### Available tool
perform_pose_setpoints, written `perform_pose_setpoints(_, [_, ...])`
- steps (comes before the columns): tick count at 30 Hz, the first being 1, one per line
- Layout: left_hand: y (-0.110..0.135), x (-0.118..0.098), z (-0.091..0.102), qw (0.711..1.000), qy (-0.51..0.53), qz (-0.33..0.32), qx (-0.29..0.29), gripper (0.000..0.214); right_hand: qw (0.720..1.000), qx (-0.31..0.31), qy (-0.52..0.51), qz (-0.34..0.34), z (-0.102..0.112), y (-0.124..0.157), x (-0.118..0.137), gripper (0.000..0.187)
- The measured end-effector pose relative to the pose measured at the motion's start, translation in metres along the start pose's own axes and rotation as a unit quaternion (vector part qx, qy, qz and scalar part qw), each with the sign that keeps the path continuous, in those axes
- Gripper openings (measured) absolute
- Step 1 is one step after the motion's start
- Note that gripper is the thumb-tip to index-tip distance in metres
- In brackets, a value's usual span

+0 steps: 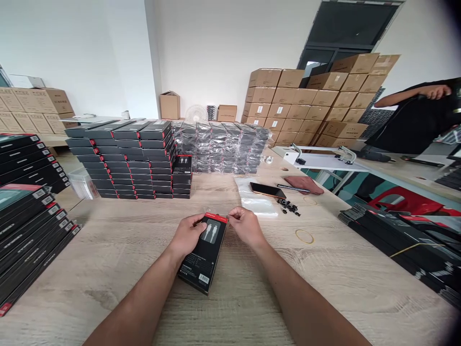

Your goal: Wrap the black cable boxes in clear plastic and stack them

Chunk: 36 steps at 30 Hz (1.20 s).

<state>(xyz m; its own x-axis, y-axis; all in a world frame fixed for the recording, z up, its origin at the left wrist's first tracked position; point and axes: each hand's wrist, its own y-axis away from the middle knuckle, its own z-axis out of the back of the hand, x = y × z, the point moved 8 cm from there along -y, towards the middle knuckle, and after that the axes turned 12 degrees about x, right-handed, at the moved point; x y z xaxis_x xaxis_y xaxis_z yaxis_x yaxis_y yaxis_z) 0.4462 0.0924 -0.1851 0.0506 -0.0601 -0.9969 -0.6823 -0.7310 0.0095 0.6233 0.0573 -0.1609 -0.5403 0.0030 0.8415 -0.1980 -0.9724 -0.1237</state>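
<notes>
Black cable box (pixel 203 252) — barcode (pixel 203 279) showing, brand too small to read. Left hand (pixel 187 235) wraps it, right hand (pixel 245 226) pinched just beside its top corner.

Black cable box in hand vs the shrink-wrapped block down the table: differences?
The black cable box is a single box, while the shrink-wrapped block is many packs massed in rows. The box is close in, held by the left hand; the block sits far off, behind a black stack. The box's printed face shows plainly; the block's packs lie under glossy clear film. Both are dark, rectangular packaging.
</notes>
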Motion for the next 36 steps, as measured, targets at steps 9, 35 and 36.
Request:
perform_pose_setpoints(9, [0.0, 0.005, 0.011, 0.998, -0.012, -0.004, -0.058, 0.036, 0.999, 0.037, 0.036, 0.017, -0.01, 0.004, 0.008, 0.009])
perform_pose_setpoints(35, [0.031, -0.08, 0.015, 0.985, -0.061, -0.16, -0.03, 0.025, 0.963, 0.11, -0.199, 0.143, 0.008, 0.028, 0.087, 0.033])
perform_pose_setpoints(36, [0.032, -0.076, 0.014, 0.984, -0.107, -0.139, -0.012, 0.024, 0.964, 0.154, -0.173, 0.132, 0.005, 0.03, 0.085, 0.032])
